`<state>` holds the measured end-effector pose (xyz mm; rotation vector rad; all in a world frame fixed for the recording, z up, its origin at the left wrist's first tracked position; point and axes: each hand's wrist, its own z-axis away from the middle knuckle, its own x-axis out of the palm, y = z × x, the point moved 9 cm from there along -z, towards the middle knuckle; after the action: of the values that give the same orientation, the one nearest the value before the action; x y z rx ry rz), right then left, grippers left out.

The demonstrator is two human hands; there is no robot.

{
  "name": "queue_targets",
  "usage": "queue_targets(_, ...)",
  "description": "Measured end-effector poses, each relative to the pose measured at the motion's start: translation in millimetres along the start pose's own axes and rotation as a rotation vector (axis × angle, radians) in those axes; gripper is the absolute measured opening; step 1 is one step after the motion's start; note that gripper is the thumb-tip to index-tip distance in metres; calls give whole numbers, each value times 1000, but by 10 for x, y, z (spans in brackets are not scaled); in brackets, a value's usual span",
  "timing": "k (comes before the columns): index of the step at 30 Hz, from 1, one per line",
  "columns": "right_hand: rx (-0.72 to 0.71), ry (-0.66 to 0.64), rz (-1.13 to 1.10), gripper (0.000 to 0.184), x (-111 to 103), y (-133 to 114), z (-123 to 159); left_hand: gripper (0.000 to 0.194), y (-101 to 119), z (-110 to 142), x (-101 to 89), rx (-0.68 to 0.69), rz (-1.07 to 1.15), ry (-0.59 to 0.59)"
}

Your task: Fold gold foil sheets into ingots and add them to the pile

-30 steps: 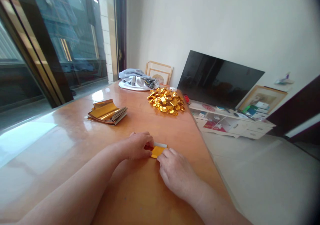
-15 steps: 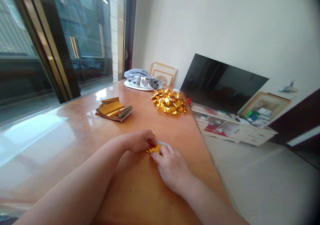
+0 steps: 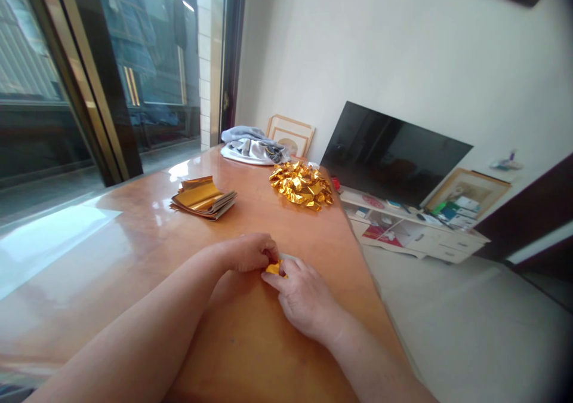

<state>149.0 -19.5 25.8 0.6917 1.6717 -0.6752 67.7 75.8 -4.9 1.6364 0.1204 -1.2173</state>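
A loose heap of crumpled, shiny gold foil pieces (image 3: 301, 185) lies on the glossy orange-brown wooden desk (image 3: 233, 343), close to its right edge. On the near side of that heap, slightly left of its middle, a small flat piece of yellow-gold foil paper (image 3: 273, 268) rests low at the desk, mostly covered by the hands; a pale strip (image 3: 287, 257) shows along its far edge. The left hand (image 3: 251, 252) has its fingers curled together, their tips pinching the foil paper's left end. The right hand (image 3: 307, 298) pinches the other end, thumb stretched along the near side and index finger bent over the top; the remaining fingers are tucked and partly hidden. Left of the heap and a little nearer sits an uneven stack of folded gold foil sheets (image 3: 203, 199) with grey edges. Beyond the heap, to its left, is a pale blue-grey cloth bundle (image 3: 250, 145). To its right, past the desk, a black flat television (image 3: 394, 152) stands on a low white cabinet (image 3: 430, 242).
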Motion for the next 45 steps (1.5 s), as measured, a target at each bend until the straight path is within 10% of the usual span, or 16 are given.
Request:
queue_targets(12, 415, 175, -154, 16, -111, 951, 162, 11, 178, 34, -115, 0, -237, 185)
queue_targets(29, 498, 259, -229, 33, -3, 1025, 152, 11, 220, 40, -162, 2, -376, 217)
queue_targets(45, 495, 261, -358, 6, 74, 1030, 76, 20, 17, -35, -154, -118, -214, 193)
